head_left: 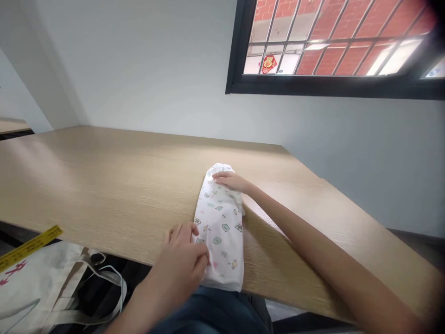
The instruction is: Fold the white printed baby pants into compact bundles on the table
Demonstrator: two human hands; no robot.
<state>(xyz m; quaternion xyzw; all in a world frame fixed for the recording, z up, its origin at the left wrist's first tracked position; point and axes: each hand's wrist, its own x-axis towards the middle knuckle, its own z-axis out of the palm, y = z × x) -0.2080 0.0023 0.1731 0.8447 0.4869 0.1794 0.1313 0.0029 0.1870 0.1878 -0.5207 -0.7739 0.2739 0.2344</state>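
Note:
A white garment (222,232), folded into a long narrow strip, lies on the wooden table in front of me. Small green, pink and yellow figures are printed on it, and its far end is gathered. The near end reaches the table's front edge, just above my lap. My right hand (230,180) rests flat on the far part of the cloth, fingers stretched to the left. At the near left edge, my left hand (186,253) touches the fabric with loosely bent fingers and the thumb apart. The undersides of both hands are hidden.
The table (121,185) runs up to a pale wall (146,69) with a barred window (330,41) at upper right. Below the table's front left edge are a cream cloth bag (41,278), a yellow printed strip (31,248) and pale cords (120,283).

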